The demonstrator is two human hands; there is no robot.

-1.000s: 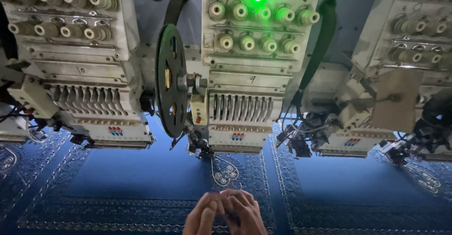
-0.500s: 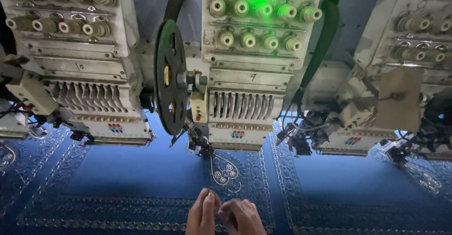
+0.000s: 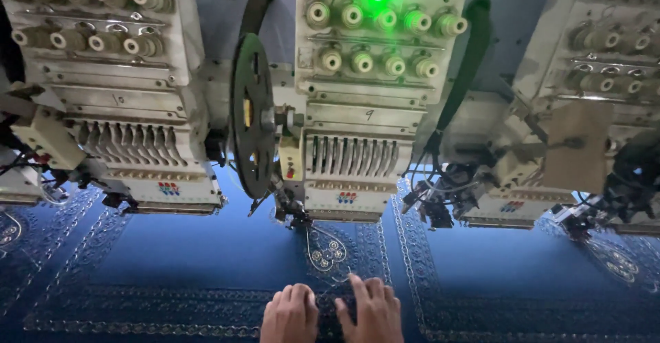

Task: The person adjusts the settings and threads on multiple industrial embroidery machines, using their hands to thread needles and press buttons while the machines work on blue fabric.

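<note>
Two hands, left hand (image 3: 289, 313) and right hand (image 3: 370, 311), lie flat, fingers spread, holding nothing, on the blue fabric (image 3: 206, 260) at its near edge, below the middle embroidery head (image 3: 350, 178). Smoothing, probably; next needs gentle, even pressure.

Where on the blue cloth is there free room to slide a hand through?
Plain blue cloth lies open between the left head and middle head. Crowded below the middle head: teardrop motif, left hand, right hand.
</note>
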